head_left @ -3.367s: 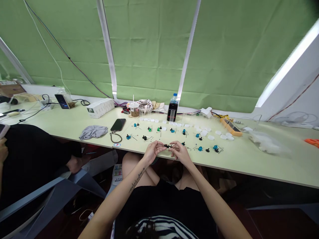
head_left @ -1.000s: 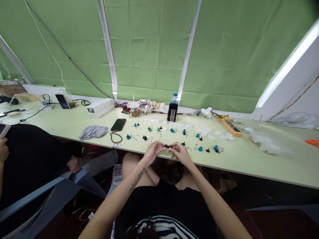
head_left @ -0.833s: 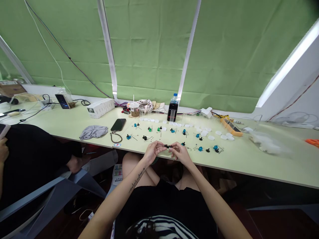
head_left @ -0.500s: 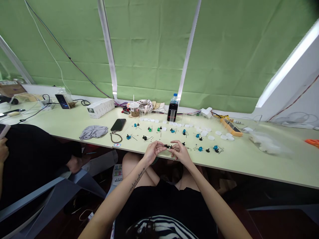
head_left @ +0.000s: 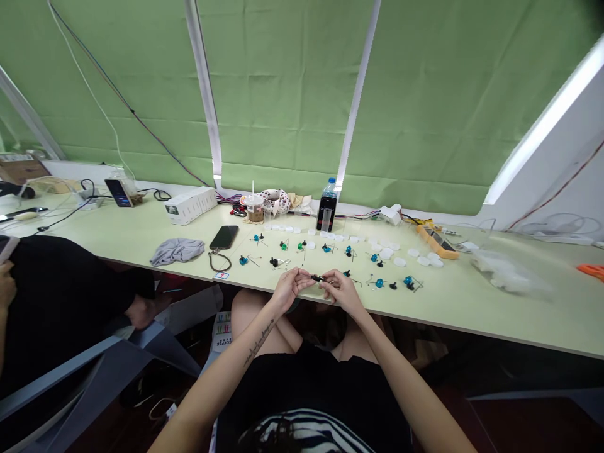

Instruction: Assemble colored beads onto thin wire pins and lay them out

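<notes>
Just over the table's front edge, my left hand (head_left: 289,289) and my right hand (head_left: 342,290) meet at a small black part (head_left: 316,278). Fingers of both hands are closed on it; its exact kind is too small to make out. Beyond and beside the hands lie several small sets of parts: a blue piece with a bent metal pin (head_left: 243,259), a black piece (head_left: 274,261), a green piece (head_left: 301,246), and a blue piece (head_left: 379,283) beside a black piece (head_left: 393,285). White round discs (head_left: 385,253) form a loose row behind them.
On the table (head_left: 519,314) are a phone (head_left: 224,237) with a strap, a grey cloth (head_left: 177,250), a dark bottle (head_left: 327,207), a drink cup (head_left: 255,209), white boxes (head_left: 191,205), a yellow multimeter (head_left: 438,243) and a plastic bag (head_left: 507,270). Another person (head_left: 61,302) sits at left.
My right hand has shifted slightly, its fingers drawn closer together around the black part. My left hand stays in place.
</notes>
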The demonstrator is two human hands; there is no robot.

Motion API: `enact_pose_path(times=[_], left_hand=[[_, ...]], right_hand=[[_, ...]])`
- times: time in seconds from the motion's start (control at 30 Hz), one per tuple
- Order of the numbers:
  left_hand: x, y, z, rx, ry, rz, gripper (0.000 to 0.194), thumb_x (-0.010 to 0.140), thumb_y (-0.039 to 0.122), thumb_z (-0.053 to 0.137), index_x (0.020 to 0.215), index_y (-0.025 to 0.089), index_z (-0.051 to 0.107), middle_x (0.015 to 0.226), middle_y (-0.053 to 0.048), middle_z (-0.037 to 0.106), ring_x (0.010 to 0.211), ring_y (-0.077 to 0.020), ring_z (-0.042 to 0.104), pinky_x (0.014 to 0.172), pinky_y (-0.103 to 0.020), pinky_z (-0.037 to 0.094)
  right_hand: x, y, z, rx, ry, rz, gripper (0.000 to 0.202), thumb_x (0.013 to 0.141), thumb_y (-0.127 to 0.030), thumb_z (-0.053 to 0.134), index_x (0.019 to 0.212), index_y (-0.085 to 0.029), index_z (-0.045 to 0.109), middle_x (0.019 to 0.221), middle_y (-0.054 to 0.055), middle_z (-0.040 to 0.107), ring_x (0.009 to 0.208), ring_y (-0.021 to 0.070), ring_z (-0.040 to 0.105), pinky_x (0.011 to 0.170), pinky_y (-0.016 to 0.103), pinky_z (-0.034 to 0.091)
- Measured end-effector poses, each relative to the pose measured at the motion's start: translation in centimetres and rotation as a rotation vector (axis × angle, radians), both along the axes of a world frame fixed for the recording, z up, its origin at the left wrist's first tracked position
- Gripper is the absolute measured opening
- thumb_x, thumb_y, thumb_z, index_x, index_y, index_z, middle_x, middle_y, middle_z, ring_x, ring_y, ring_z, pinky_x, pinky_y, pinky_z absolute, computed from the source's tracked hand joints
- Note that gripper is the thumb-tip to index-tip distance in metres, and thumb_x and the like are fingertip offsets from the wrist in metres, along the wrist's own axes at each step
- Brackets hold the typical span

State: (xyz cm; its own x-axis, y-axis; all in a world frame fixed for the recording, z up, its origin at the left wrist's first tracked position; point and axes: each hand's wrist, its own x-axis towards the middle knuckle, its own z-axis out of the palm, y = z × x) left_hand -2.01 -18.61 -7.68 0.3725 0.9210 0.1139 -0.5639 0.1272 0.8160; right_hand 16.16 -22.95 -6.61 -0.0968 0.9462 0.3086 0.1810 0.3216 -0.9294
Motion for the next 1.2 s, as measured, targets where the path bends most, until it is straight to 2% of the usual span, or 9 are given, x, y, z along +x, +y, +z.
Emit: enact_pose_path(times=[0.2, 0.4, 1.2], left_hand=[[-0.02, -0.08, 0.05, -0.004, -0.005, 0.001, 0.031, 0.087, 0.035, 0.051, 0.082, 0.007, 0.062, 0.076, -0.013, 0.068, 0.078, -0.0203, 0.068, 0.08, -0.029, 0.052], [0.01, -0.09, 0.16, -0.003, -0.015, -0.001, 0.03, 0.087, 0.034, 0.051, 0.082, 0.007, 0.062, 0.077, -0.013, 0.068, 0.077, -0.0204, 0.068, 0.079, -0.029, 0.052], [-0.02, -0.06, 0.02, 0.002, 0.005, 0.003, 0.031, 0.087, 0.035, 0.051, 0.083, 0.007, 0.062, 0.079, -0.013, 0.069, 0.077, -0.0198, 0.068, 0.08, -0.03, 0.052]], right_hand=[[0.0, 0.19, -0.32, -0.005, -0.003, -0.01, 0.031, 0.077, -0.045, 0.059, 0.092, -0.019, 0.052, 0.071, 0.001, 0.06, 0.05, 0.0135, 0.059, 0.034, 0.021, 0.044], [-0.04, -0.07, 0.17, 0.01, 0.007, 0.017, 0.037, 0.076, -0.042, 0.061, 0.104, -0.021, 0.05, 0.071, -0.002, 0.056, 0.052, 0.0132, 0.06, 0.034, 0.019, 0.044], [0.0, 0.16, -0.25, -0.013, 0.014, 0.014, 0.03, 0.077, -0.043, 0.059, 0.093, -0.019, 0.052, 0.072, 0.001, 0.062, 0.052, 0.0138, 0.06, 0.034, 0.02, 0.044]])
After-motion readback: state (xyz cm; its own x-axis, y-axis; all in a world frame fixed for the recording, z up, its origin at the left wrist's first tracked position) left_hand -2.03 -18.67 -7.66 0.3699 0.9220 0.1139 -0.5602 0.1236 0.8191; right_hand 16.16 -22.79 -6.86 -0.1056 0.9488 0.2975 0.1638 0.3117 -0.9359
